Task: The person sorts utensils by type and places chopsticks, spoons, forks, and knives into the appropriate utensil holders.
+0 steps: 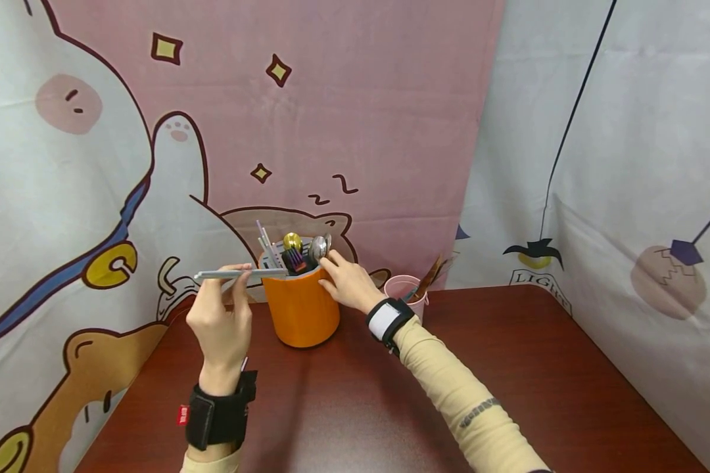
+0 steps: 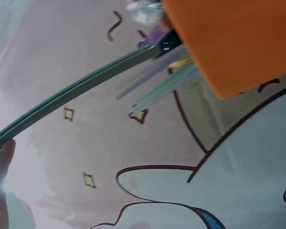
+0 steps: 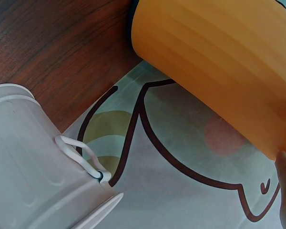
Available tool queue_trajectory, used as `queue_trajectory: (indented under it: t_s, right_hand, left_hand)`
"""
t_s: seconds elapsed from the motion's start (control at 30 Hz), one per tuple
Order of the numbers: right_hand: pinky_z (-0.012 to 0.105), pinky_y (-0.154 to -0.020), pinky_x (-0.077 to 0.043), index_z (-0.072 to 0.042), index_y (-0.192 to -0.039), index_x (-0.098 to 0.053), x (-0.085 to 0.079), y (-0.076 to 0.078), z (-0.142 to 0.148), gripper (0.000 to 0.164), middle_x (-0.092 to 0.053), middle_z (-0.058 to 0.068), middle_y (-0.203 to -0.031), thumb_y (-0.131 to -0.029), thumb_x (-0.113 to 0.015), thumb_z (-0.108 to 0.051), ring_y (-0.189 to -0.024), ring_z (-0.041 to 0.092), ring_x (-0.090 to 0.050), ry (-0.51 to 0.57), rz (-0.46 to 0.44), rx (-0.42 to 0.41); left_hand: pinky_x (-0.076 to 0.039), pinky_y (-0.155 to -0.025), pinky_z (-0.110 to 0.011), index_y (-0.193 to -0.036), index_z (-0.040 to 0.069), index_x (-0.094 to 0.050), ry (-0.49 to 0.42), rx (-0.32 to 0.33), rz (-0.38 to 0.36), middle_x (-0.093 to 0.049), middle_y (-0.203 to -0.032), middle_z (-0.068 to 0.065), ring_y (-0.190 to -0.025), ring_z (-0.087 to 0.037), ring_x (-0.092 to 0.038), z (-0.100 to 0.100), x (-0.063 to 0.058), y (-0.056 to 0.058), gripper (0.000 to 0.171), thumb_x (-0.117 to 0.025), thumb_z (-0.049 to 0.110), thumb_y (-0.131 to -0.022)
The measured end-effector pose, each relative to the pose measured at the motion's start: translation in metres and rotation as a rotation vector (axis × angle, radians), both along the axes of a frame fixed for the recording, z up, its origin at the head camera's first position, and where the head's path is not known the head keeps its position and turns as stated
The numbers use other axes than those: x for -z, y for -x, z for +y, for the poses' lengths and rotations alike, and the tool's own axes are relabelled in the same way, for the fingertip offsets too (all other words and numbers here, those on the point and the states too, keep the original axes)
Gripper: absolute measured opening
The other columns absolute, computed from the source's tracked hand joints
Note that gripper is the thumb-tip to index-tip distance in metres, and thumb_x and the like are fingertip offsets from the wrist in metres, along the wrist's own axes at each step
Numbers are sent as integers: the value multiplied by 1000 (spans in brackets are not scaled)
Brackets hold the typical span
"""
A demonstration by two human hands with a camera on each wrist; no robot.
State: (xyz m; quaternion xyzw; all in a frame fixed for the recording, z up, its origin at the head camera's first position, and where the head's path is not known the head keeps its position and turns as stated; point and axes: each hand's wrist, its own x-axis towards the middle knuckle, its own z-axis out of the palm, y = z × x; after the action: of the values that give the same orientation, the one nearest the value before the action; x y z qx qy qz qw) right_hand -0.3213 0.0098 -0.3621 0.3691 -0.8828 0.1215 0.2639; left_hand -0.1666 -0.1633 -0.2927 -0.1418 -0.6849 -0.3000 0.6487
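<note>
Between its thumb and fingers, my left hand (image 1: 220, 322) pinches long grey-green chopsticks (image 1: 236, 274). They lie nearly level, their far end at the front left rim of an orange utensil holder (image 1: 303, 312). In the left wrist view the chopsticks (image 2: 81, 88) run up toward the holder's mouth. My right hand (image 1: 353, 282) grips the holder's right rim, thumb on the outer wall and fingers over the edge. A silver spoon (image 1: 318, 247), a gold spoon (image 1: 292, 242) and several pale sticks (image 1: 266, 242) stand in the holder. Its lower inside is hidden.
A small pink bucket (image 1: 400, 285) with a handle stands right of the holder, close by my right wrist; brownish utensils (image 1: 430, 272) lean out of it. The dark red wooden table (image 1: 331, 414) ends at a printed cloth (image 1: 378, 131) hanging behind.
</note>
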Motion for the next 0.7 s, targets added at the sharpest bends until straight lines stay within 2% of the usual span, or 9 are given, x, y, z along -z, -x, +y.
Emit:
queue_trajectory:
  t_s: [0.1,0.2,0.27,0.33,0.57,0.7]
  right_hand:
    - [25,-53,-45,-13,-117,-53,0,-1,0,31,-47,5,-106,-93,-60,-31,-58,13,-51,5,0,-2]
    - [26,-53,-45,-13,-118,-53,-1,-1,0,32,-47,6,-107,-93,-60,-31,-59,13,-51,9,-3,-6]
    - [26,-54,-45,-12,-119,-53,0,-1,0,32,-48,6,-107,-93,-60,-31,-59,14,-52,10,-3,-8]
    - [26,-55,-46,-12,-120,-54,0,-1,0,33,-48,6,-108,-93,-60,-31,-60,14,-52,12,1,-10]
    - [27,-54,-46,-13,-118,-53,0,0,0,32,-48,5,-108,-93,-60,-31,-60,14,-53,14,9,-10]
    - [27,-54,-46,-13,-117,-53,0,-1,0,31,-48,5,-108,-93,-60,-31,-60,14,-52,14,6,-10]
  left_hand:
    - [-46,-78,-4,-96,-9,-63,36,-3,-7,-69,-87,-18,-78,-31,-67,1,4,10,16,-68,-6,-81]
    - [-53,-72,-18,-95,-9,-63,85,-13,-27,-69,-87,-18,-80,-29,-68,0,11,20,15,-67,-4,-82]
    - [-54,-66,-29,-95,-9,-62,107,-13,-43,-68,-88,-19,-80,-30,-68,-1,15,27,14,-66,-4,-83]
    - [-54,-62,-35,-95,-9,-61,125,-10,-63,-67,-88,-20,-79,-31,-68,-1,18,33,12,-65,-4,-85]
    - [-54,-62,-41,-96,-9,-58,174,-30,-177,-62,-87,-23,-75,-34,-64,-3,21,53,14,-59,4,-91]
    - [-55,-64,-44,-100,-10,-58,144,-29,-258,-62,-90,-25,-78,-37,-66,-3,17,63,18,-57,6,-93]
